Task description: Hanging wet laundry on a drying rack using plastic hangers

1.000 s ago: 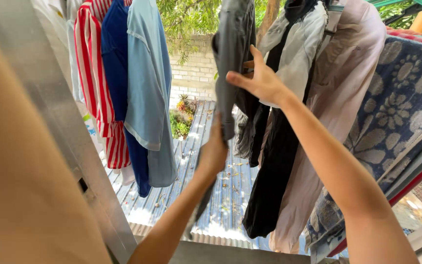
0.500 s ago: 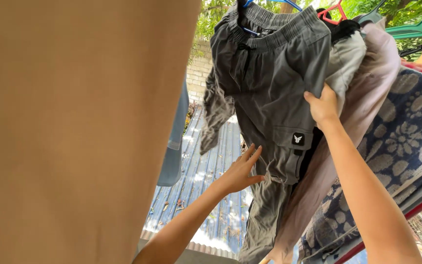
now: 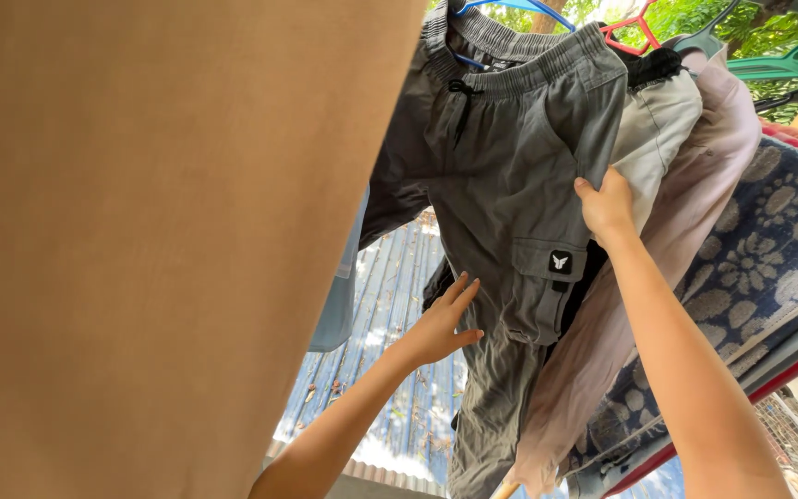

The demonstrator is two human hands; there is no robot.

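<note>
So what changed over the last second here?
The left hand let go of the grey trousers and now lies open against them. The right hand moved down their side, gripping the fabric. The trousers turned front-on. They stay on the blue hanger.

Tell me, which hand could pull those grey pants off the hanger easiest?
Probably the right hand: it already pinches the side of the grey pants, up near the waistband and blue hanger. The left hand is open, lower down by the leg.

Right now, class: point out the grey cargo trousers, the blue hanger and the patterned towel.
grey cargo trousers [image 3: 510,176], head view, front panel.
blue hanger [image 3: 533,6], head view, curved top.
patterned towel [image 3: 768,240], head view, flowered face.
</note>
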